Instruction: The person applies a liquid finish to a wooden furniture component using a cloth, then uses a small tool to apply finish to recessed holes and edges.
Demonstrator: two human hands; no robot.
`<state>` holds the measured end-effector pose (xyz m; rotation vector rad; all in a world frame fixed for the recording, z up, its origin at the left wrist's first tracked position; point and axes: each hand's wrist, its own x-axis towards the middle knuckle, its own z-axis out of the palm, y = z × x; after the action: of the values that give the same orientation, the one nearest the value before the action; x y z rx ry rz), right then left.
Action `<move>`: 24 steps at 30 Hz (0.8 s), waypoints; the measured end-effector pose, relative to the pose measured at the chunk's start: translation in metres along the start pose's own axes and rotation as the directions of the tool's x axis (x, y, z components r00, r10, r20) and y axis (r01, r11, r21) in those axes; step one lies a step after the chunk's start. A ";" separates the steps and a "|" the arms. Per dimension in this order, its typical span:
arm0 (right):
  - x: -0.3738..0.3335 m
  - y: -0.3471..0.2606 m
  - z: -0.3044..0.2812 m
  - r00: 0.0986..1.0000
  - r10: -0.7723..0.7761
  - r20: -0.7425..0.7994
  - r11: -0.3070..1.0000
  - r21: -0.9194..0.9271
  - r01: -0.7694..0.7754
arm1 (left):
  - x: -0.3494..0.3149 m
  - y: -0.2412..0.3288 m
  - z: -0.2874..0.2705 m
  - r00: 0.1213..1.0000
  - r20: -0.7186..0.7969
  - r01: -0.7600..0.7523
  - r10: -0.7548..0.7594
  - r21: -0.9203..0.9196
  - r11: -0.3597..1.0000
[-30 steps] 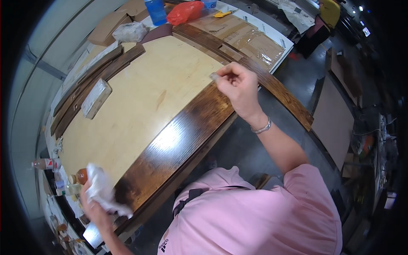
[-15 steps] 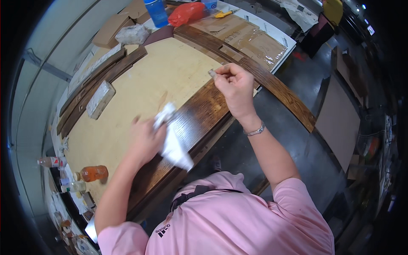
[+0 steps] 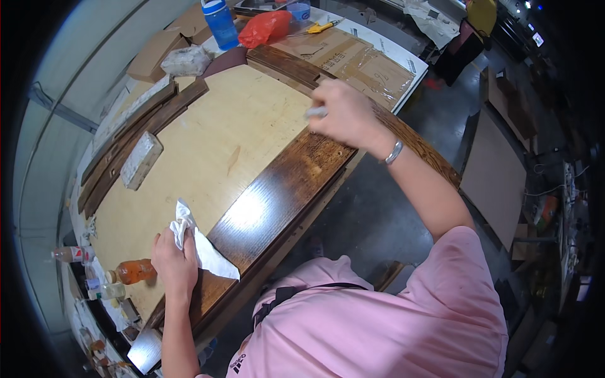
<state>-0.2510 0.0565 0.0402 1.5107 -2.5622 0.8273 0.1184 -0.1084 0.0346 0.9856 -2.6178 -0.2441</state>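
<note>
A glossy dark brown wooden board [image 3: 277, 189] slants along the near edge of a pale plywood panel [image 3: 214, 145]. My left hand [image 3: 174, 263] is closed on a crumpled white cloth [image 3: 211, 255], whose loose corner hangs over the lower left end of the board. Above the board's far right end, my right hand [image 3: 343, 112] pinches a small pale grey piece [image 3: 316, 112]; its exact kind is hard to make out, and the fingers are slightly blurred. Another brown board [image 3: 416, 148] runs past my right wrist, partly hidden by the arm.
Plastic-wrapped blocks [image 3: 142, 160] and dark wooden strips [image 3: 135, 135] lie on the far left. Bottles, among them one with orange liquid [image 3: 135, 271], stand at the left edge. At the back are a blue bottle [image 3: 219, 25], a red bag [image 3: 265, 29], a yellow cutter [image 3: 322, 26] and cardboard [image 3: 372, 60].
My left hand has drawn the cloth down and left along the board. My right hand has turned over, palm downward, staying near the board's far end with the small piece.
</note>
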 end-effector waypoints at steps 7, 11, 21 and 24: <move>0.008 0.025 -0.008 1.000 0.009 0.020 0.992 0.126 -0.011 | 0.000 -0.003 0.002 0.999 0.038 0.039 -0.038 -0.023 0.999; 0.004 0.045 -0.007 0.999 0.041 0.032 0.933 0.356 -0.050 | 0.002 -0.003 0.003 0.995 0.066 0.080 -0.078 -0.033 0.996; -0.056 0.048 -0.023 0.991 0.107 0.081 0.775 0.617 -0.134 | 0.004 0.006 0.001 0.979 0.111 0.182 -0.172 -0.087 0.979; -0.073 0.051 -0.026 0.996 0.084 0.044 0.803 0.589 -0.093 | 0.004 0.002 0.000 0.984 0.107 0.145 -0.139 -0.051 0.988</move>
<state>-0.2605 0.1458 0.0185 1.5136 -2.5239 1.7677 0.1146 -0.1098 0.0360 1.1706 -2.6173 -0.4143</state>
